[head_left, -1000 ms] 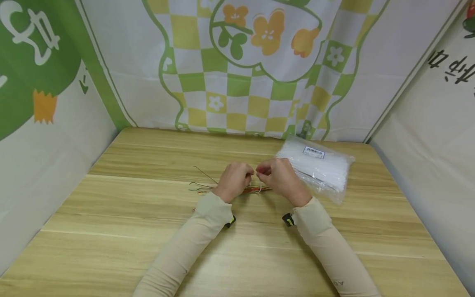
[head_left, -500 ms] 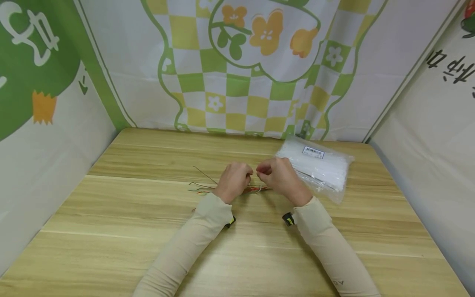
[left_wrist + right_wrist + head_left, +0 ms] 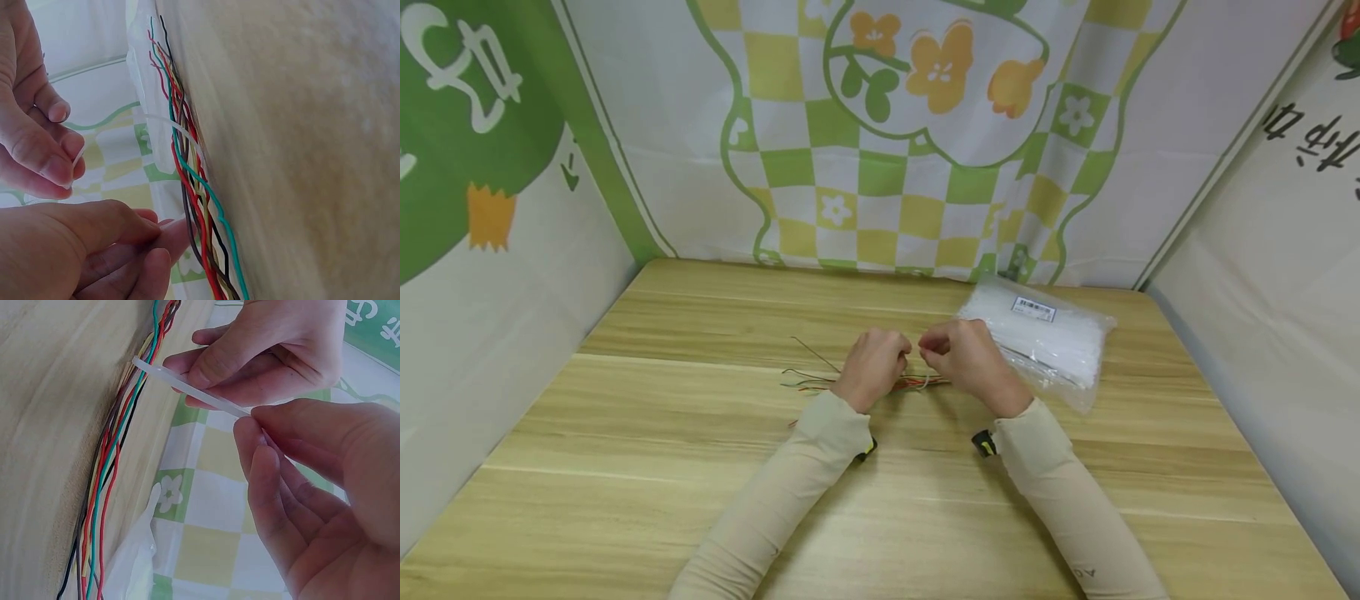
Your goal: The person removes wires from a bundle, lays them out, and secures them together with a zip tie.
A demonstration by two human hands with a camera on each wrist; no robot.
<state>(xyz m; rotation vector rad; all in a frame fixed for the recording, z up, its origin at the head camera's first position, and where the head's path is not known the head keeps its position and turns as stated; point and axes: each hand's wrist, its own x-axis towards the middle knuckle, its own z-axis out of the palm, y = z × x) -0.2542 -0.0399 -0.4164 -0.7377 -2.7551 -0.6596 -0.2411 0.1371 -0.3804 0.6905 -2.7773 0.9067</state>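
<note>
A bundle of thin wires (image 3: pixel 808 382), red, green, black, brown and yellowish, lies on the wooden table under both hands. Around it passes a white cable tie (image 3: pixel 187 387), which arcs over the wires in the left wrist view. My left hand (image 3: pixel 871 362) pinches the tie beside the bundle, its thumb lying against the strip. With thumb and fingertips, my right hand (image 3: pixel 972 360) pinches the tie farther out, seen up close in the right wrist view. The tie's far side around the wires is partly hidden.
A clear plastic bag (image 3: pixel 1052 342) packed with white strips lies right of the hands and carries a barcode label (image 3: pixel 1033 309). Printed curtains (image 3: pixel 880 208) hang behind the table (image 3: pixel 625 467) and at both sides.
</note>
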